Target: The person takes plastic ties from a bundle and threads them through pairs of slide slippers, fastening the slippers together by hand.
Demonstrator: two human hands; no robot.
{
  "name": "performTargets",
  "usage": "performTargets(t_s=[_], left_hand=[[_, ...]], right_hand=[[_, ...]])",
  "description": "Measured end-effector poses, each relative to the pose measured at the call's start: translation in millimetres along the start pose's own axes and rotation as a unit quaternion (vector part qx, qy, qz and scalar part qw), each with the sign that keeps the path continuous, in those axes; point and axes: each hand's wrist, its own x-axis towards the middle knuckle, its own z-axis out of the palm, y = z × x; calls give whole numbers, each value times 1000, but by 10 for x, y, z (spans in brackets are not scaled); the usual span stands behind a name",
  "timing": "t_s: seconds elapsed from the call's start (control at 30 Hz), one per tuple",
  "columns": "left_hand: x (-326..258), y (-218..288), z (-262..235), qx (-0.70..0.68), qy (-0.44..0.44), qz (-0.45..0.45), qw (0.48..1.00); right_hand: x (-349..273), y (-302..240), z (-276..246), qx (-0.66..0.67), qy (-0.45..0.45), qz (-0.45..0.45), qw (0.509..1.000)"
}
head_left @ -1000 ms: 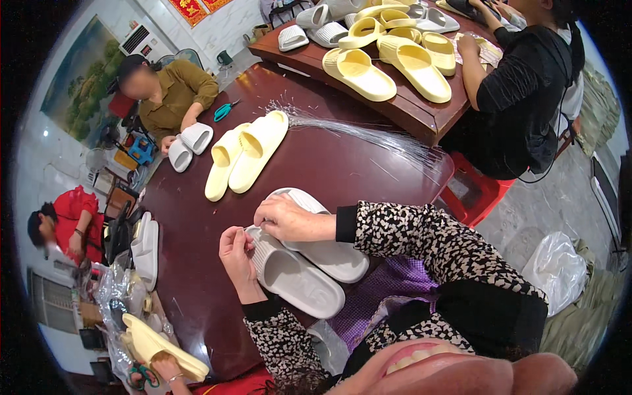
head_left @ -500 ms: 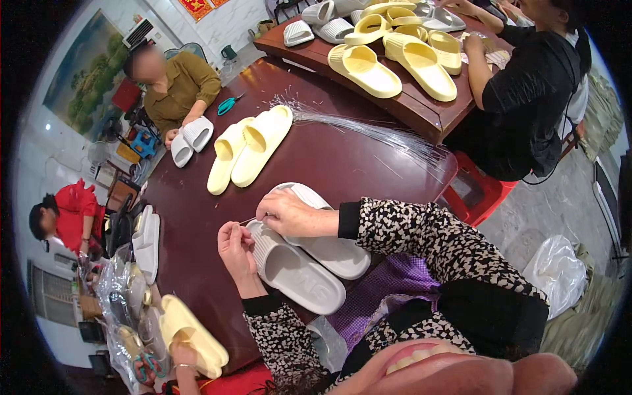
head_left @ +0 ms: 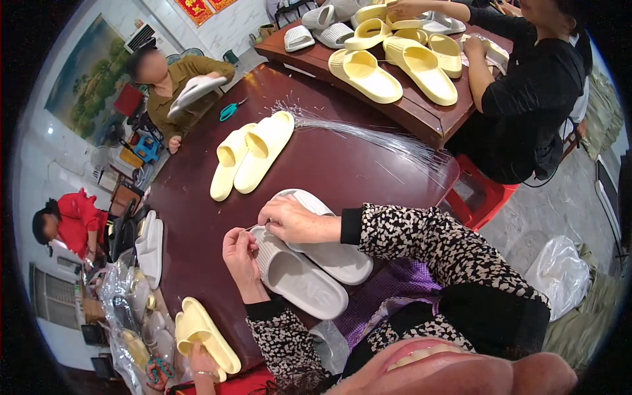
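Raising light slippers (head_left: 196, 92) beside the far-left edge, a co-worker (head_left: 161, 82) is changing pose since the earlier frame. Grey slippers (head_left: 309, 288) are lying at the tabletop's (head_left: 322, 158) near edge. Both hands are working at their toe ends: the left hand (head_left: 240, 255) is curling its fingers narrowly together; the right hand (head_left: 288, 220) is bending over the toes, its forearm reaching in from the right. I cannot tell what they are gripping. Yellow slippers (head_left: 263, 155) are resting farther in, wires (head_left: 368, 135) spreading along the right-far edge. Beyond, a red stool (head_left: 484, 191) is standing.
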Motion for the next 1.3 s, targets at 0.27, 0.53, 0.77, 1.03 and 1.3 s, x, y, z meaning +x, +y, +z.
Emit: performTargets(t_s=[0.27,0.53,0.77,1.03,1.3], left_hand=[[-32,43,47,6,6,-14,1000],[-59,38,82,6,-8,-4,1000],[-53,100,79,18,-20,-12,1000],[-50,94,53,-4,12,2,1000],[-72,44,-48,-61,79,59,993]], right_hand=[[-3,24,10,-12,6,-15,1000],[-21,-4,-6,-12,-6,6,1000],[28,-53,-33,1,5,9,1000],[24,-72,-14,-2,18,-1,1000],[-50,-344,-229,46,67,-79,994]])
